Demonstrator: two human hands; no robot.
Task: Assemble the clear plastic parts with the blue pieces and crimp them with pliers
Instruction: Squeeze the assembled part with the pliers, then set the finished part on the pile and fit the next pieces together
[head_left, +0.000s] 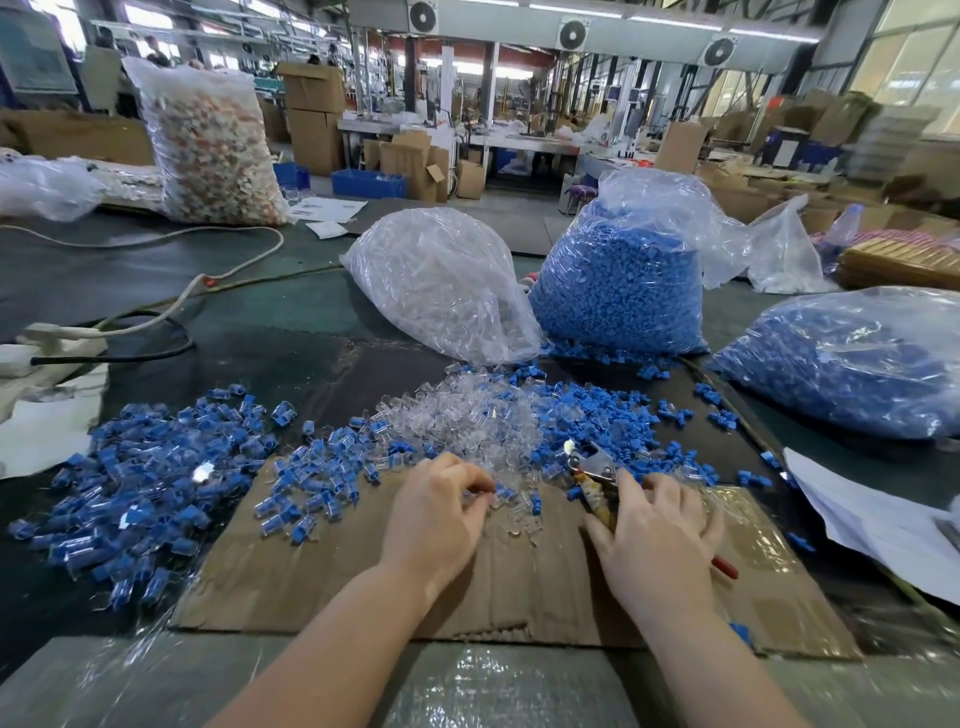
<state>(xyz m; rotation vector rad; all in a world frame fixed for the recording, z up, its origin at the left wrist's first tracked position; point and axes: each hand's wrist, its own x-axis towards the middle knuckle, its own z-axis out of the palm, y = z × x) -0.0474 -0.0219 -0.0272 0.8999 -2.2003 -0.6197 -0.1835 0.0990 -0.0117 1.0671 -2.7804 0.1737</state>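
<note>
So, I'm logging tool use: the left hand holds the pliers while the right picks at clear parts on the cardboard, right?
The hands are swapped. In the head view the right hand holds the pliers, and the left hand picks at clear parts on the cardboard.

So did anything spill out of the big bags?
Yes. Blue pieces lie loose at the foot of the upright blue bag, apart from the working pile, on the dark table. They look spilled.
</note>
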